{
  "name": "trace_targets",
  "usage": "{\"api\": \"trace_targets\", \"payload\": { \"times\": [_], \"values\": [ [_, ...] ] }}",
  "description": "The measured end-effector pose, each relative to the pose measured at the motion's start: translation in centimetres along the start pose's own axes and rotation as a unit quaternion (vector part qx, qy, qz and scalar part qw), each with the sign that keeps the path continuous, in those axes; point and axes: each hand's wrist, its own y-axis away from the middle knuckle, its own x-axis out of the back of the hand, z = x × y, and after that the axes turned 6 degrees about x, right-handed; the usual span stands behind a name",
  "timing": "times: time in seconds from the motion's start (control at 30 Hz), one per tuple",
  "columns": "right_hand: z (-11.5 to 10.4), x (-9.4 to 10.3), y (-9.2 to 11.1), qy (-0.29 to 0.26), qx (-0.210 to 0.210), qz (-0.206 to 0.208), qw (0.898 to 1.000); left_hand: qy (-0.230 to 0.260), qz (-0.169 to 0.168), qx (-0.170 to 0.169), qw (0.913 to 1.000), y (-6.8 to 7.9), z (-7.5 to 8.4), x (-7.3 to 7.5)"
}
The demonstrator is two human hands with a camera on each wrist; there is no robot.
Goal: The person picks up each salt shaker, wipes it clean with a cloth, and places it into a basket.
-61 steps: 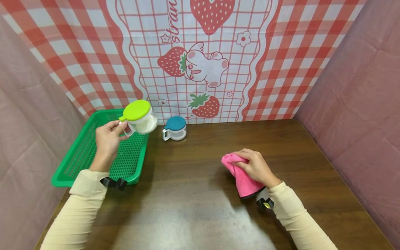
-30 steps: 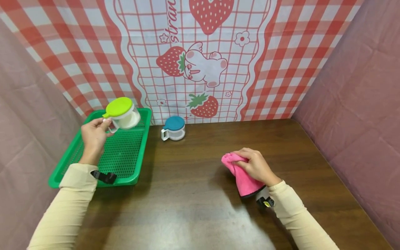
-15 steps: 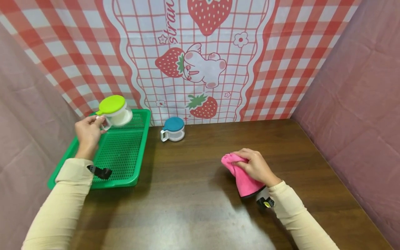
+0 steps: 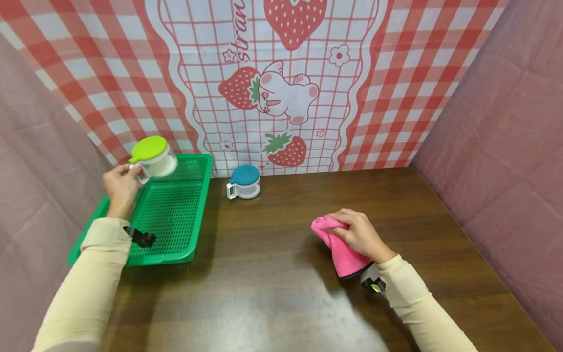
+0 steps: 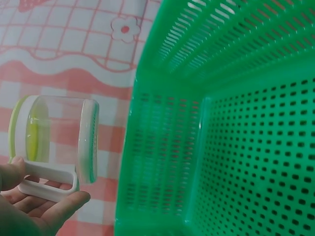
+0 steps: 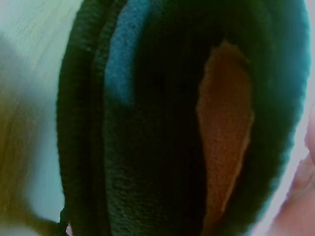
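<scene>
My left hand (image 4: pixel 120 189) grips the white handle of a clear seasoning jar (image 4: pixel 162 165) with a lime-green lid. It holds the jar, a little tilted, over the back left of a green plastic basket (image 4: pixel 199 215). The left wrist view shows thumb and fingers around the handle (image 5: pixel 49 178), with the jar beside the basket's wall. On the right, my right hand (image 4: pixel 361 237) pinches a bunched pink cloth (image 4: pixel 345 256) with dark edging, low over the table. Folds of the cloth (image 6: pixel 138 162) fill most of the right wrist view.
A second clear jar (image 4: pixel 246 183) with a blue lid and white handle stands on the brown wooden table (image 4: pixel 264 244), right of the basket near the back. Behind hangs a red-and-white checked strawberry cloth (image 4: pixel 396 88). Pink curtains (image 4: pixel 488 132) close off both sides.
My left hand has carried the lime-lidded jar leftward over the basket, slowing and dropping slightly in the last half second. The right hand and pink cloth have stayed in place.
</scene>
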Motion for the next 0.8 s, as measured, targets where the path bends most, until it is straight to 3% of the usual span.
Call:
{"api": "trace_targets", "payload": {
  "times": [0.2, 0.5, 0.7, 0.8],
  "values": [
    [0.1, 0.0, 0.1, 0.002, 0.005, 0.003, 1.000, -0.052, 0.025, 0.001, 0.9983, -0.8, -0.7, 0.2],
    [0.1, 0.1, 0.0, 0.001, 0.007, -0.001, 1.000, -0.086, 0.044, 0.003, 0.9953, -1.7, -2.0, 0.3],
    [0.2, 0.2, 0.0, 0.005, 0.006, 0.000, 1.000, -0.187, 0.063, -0.011, 0.9803, -2.1, -2.6, 0.2],
    [0.2, 0.2, 0.0, 0.004, 0.003, -0.001, 1.000, -0.215, 0.074, -0.011, 0.9739, -2.1, -2.8, 0.2]
  ]
}}
